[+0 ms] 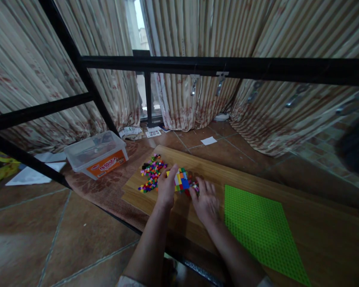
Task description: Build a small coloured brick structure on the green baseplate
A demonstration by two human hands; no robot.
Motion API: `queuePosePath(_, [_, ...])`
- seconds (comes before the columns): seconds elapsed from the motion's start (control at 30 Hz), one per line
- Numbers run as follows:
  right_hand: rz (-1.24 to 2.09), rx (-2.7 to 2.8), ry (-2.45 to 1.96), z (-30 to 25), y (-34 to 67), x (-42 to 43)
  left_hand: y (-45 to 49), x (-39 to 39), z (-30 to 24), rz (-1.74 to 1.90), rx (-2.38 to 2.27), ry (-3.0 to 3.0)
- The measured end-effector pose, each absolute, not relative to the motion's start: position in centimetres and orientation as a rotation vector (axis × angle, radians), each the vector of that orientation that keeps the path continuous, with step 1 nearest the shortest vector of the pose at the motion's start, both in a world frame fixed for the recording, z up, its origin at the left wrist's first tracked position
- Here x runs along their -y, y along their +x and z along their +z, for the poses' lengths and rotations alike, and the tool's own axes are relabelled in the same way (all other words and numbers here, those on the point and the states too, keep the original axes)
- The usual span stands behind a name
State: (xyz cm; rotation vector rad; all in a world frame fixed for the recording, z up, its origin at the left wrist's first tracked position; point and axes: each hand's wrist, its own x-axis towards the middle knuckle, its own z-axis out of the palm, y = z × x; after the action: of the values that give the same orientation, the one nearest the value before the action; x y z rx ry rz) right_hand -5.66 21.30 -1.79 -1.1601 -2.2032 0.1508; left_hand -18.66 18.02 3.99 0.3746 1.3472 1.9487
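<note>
My left hand (166,189) is closed around the edge of a flat assembly of coloured toy bricks (181,180), with blue, yellow, white, red and green squares on it. The thumb lies along its left side. Just right of that assembly, my right hand (207,200) rests low over a small cluster of loose toy bricks (194,185). Its fingers are bent and apart, with the tips at the bricks, which they partly cover. To the left of my left hand, a larger heap of tiny multicoloured bricks (152,171) is spread on the wooden board (179,217).
A green studded baseplate (261,227) lies on the board's right part. A clear plastic box (97,153) with an orange label stands on the reddish-brown cloth (113,193) at left. A black metal frame (179,63) crosses before the curtains (203,36). White paper (208,140) lies beyond.
</note>
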Motion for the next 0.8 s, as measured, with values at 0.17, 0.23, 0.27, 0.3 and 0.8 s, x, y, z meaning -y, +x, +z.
queuePosePath(0.17, [0.200, 2.206, -1.049, -1.5, -5.7, -21.2, -18.8, -18.2, 3.8, 1.949, -1.341, 0.328])
queuePosePath(0.23, [0.218, 2.186, -1.038, -1.4, -5.2, -21.3, -18.7, -18.2, 3.9, 1.951, -1.333, 0.329])
queuePosePath(0.27, [0.221, 2.165, -1.051, -1.4, -4.9, -21.3, -18.7, -18.2, 3.9, 1.948, -1.331, 0.331])
queuePosePath(0.3, [0.221, 2.136, -1.076, -1.4, -4.5, -21.5, -18.6, -18.1, 3.9, 1.944, -1.330, 0.333])
queuePosePath(0.8, [0.899, 1.796, -1.115, 0.0, -5.4, -20.9, -16.9, -18.0, 5.1, 1.826, -1.165, 0.208])
